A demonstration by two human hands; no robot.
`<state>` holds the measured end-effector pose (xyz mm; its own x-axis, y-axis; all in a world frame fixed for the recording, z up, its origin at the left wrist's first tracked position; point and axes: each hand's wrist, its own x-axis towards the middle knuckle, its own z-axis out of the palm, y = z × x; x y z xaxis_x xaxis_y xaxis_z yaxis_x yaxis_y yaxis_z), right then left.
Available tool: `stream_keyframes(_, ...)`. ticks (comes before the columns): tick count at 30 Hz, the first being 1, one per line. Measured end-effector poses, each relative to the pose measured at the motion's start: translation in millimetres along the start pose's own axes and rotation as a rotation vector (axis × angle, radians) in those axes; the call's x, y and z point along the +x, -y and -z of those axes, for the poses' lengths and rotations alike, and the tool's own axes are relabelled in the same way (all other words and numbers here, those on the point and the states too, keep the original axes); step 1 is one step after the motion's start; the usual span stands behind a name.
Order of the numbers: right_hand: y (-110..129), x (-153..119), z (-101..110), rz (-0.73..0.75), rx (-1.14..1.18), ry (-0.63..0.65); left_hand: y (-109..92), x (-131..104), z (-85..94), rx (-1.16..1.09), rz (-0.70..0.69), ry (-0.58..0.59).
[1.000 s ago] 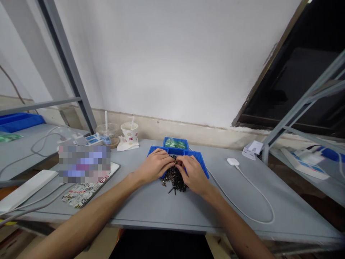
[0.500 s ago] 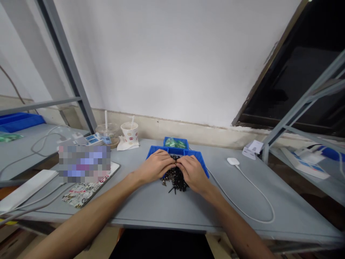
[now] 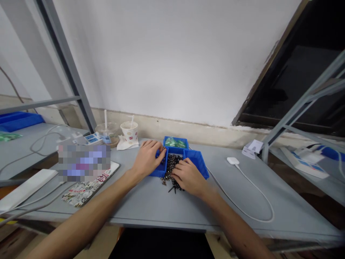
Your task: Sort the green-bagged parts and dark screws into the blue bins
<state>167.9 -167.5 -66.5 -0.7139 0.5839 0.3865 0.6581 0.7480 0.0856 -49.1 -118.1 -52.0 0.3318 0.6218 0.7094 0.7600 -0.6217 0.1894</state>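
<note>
A heap of small dark screws [image 3: 172, 166], with some brassy bits at its near left edge, lies between two blue bins and spills onto the table. My left hand [image 3: 149, 158] is over the left blue bin [image 3: 162, 169], thumb and fingers curled together; whatever is between the tips is too small to name. On the near right of the heap rests my right hand [image 3: 190, 175], fingers bent down and closed among the screws, their tips partly hidden. Beside it stands the right blue bin [image 3: 198, 160].
Behind them is a blue bin of green packets [image 3: 175, 143]. To the left are a paper cup [image 3: 129, 132], a plastic cup [image 3: 109, 135], a patterned notebook [image 3: 88, 189] and a power strip [image 3: 93, 139]. A white charger [image 3: 233, 162] trails its cable on the right.
My hands were together above the heap, fingertips meeting at a small thing. They have parted: the left moved left over its bin, the right down toward the screws.
</note>
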Motion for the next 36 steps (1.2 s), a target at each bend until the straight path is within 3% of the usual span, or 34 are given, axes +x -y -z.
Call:
stream_keyframes(3,-0.9,-0.6,-1.0,-0.025,-0.025,-0.005,4.3,-0.8,-3.9,0.035,0.026,0.015)
stream_keyframes(11,-7.1,-1.7,-3.3,-0.237,-0.034,-0.178,3.3,-5.5,-10.4,-0.063,-0.125,0.198)
stream_keyframes(16,-42.4,-8.8,-0.6,-0.425,-0.007,-0.313,19.9,-0.4,-14.6,-0.015,-0.097,0.214)
stream_keyframes(21,-99.4,-9.9,3.8,-0.404,-0.078,-0.151,41.7,21.3,-31.2,0.085,-0.147,0.270)
stream_keyframes(25,-129.0,0.8,0.6,-0.400,-0.052,0.030,51.8,42.7,-52.3,0.091,-0.208,0.389)
stream_keyframes(29,-139.0,9.0,-8.7,-0.399,0.126,0.118,57.2,53.7,-65.4,0.076,-0.202,0.460)
stream_keyframes(36,-140.0,11.0,-30.3,-0.390,0.271,0.090,63.4,55.9,-64.6,0.032,-0.121,0.556)
